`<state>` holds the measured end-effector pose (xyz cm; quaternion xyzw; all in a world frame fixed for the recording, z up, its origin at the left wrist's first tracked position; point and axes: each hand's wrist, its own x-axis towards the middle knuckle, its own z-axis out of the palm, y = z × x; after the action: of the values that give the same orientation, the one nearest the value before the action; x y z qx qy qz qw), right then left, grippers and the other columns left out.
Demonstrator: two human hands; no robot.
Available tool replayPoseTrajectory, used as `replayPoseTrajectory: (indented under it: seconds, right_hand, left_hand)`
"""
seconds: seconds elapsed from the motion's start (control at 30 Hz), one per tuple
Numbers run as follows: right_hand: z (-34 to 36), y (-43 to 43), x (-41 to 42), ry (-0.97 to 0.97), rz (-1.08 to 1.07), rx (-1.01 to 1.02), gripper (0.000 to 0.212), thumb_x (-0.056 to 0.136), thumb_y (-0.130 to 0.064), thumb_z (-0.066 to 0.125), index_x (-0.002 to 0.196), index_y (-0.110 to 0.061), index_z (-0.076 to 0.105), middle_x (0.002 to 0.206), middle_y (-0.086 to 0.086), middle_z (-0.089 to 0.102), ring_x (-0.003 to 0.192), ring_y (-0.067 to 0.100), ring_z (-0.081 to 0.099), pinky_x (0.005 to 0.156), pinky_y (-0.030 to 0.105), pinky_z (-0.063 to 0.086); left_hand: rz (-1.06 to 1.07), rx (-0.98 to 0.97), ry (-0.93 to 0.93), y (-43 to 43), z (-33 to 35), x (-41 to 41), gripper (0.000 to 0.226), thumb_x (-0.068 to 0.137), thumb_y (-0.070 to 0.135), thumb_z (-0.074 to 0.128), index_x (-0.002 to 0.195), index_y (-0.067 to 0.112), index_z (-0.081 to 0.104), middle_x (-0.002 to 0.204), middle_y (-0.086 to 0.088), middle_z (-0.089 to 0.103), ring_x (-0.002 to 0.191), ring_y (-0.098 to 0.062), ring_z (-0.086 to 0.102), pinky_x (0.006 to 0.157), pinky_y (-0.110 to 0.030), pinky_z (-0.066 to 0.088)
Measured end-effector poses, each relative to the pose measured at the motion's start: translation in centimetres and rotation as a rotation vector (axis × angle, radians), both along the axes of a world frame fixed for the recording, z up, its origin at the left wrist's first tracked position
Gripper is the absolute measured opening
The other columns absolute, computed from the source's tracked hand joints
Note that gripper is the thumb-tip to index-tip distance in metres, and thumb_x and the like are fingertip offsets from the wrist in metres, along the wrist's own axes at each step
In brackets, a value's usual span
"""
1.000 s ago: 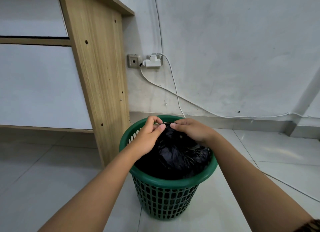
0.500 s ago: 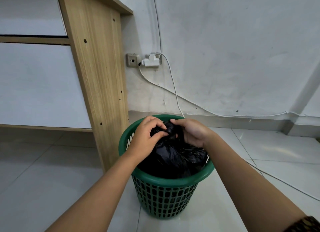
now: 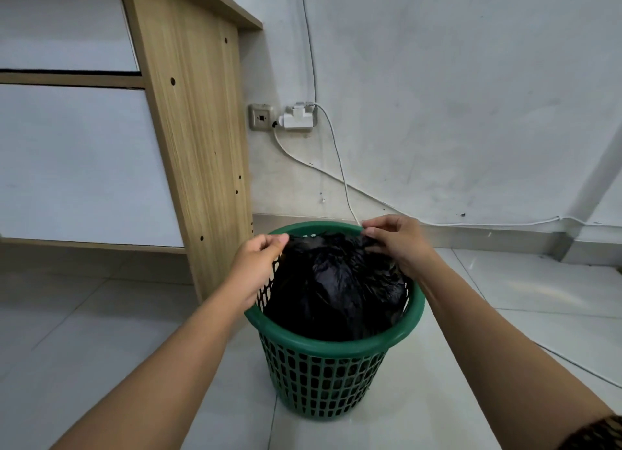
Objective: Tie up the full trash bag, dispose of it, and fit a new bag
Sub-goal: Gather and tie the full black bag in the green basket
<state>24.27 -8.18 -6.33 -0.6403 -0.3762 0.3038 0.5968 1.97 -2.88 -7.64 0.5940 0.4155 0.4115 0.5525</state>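
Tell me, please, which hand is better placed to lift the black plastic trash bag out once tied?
Probably the right hand: it pinches the black plastic trash bag above the green lattice basket, away from the wooden desk panel that stands beside the left hand.

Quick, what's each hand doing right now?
Left hand: pinching the bag top.
Right hand: pinching the bag top too.

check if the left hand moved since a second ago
Yes: the left hand has moved left, from above the middle of the green bin to its left rim, pinching the black bag's edge.
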Motion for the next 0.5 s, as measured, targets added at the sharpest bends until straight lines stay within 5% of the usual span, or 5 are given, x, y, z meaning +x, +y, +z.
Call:
replayPoseTrajectory:
  seconds: [0.1,0.23,0.43,0.5]
  right_hand:
    - [-1.3,-0.7,1.8,-0.126,-0.162,-0.082,0.024,0.083,0.002,0.064,0.069,-0.017,0.064,0.081,0.011,0.067,0.057,0.011,0.061,0.047,0.015,0.052]
    - [-1.9,-1.1,1.7,0.015,-0.186,-0.071,0.018,0.082,0.005,0.063,0.073,-0.011,0.059,0.079,0.014,0.063,0.054,0.014,0.061,0.044,0.015,0.051]
    - [0.3,-1.7,0.9,0.482,0.045,0.156,0.018,0.081,0.011,0.06,0.09,-0.004,0.057,0.078,0.01,0.066,0.059,0.014,0.069,0.058,0.021,0.058]
    - [0.7,-1.7,0.7,0.466,0.077,0.134,0.014,0.081,0.012,0.059,0.085,-0.002,0.059,0.071,0.008,0.069,0.058,0.015,0.07,0.059,0.021,0.058]
  left_hand:
    - [0.085,-0.056,0.186,0.4,-0.7,-1.8,0.022,0.093,0.034,0.051,0.091,0.013,0.06,0.1,0.002,0.06,0.101,-0.017,0.05,0.093,-0.034,0.035]
    - [0.224,0.036,0.239,0.3,-0.9,-1.6,0.025,0.095,0.035,0.047,0.081,0.017,0.055,0.084,-0.002,0.062,0.071,-0.015,0.05,0.065,-0.03,0.037]
    - [0.057,-0.263,-0.459,-0.3,0.0,1.1,0.039,0.1,0.035,0.033,0.113,0.005,0.054,0.094,-0.004,0.07,0.085,-0.014,0.067,0.078,-0.027,0.049]
    - [0.004,-0.331,-0.653,-0.8,0.5,2.4,0.038,0.1,0.037,0.032,0.103,0.006,0.052,0.08,-0.006,0.067,0.069,-0.013,0.069,0.077,-0.03,0.051]
